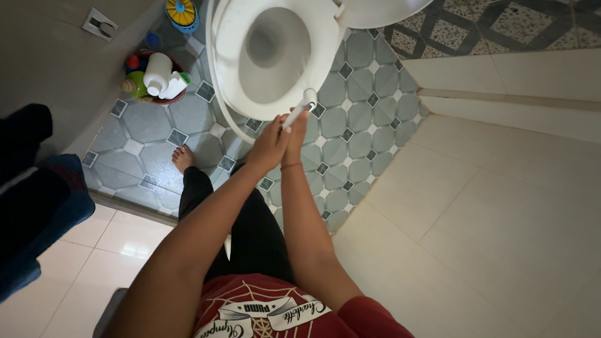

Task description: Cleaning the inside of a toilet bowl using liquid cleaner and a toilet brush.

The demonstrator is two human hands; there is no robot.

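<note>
Both hands on spray wand at toilet bowl's near rim.
My left hand (pixel 268 143) and right hand (pixel 295 133) have their fingers closed round the white spray wand (pixel 299 110); its long axis runs up-right from my fingers, nozzle over the toilet bowl (pixel 228 75).

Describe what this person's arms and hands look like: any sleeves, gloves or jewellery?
Both arms are bare from shoulder to fingers, with no gloves. The left hand has nothing on it. The right hand has a thin reddish thread band around its wrist. Short red sleeves of a printed T-shirt show at the bottom edge.
</note>
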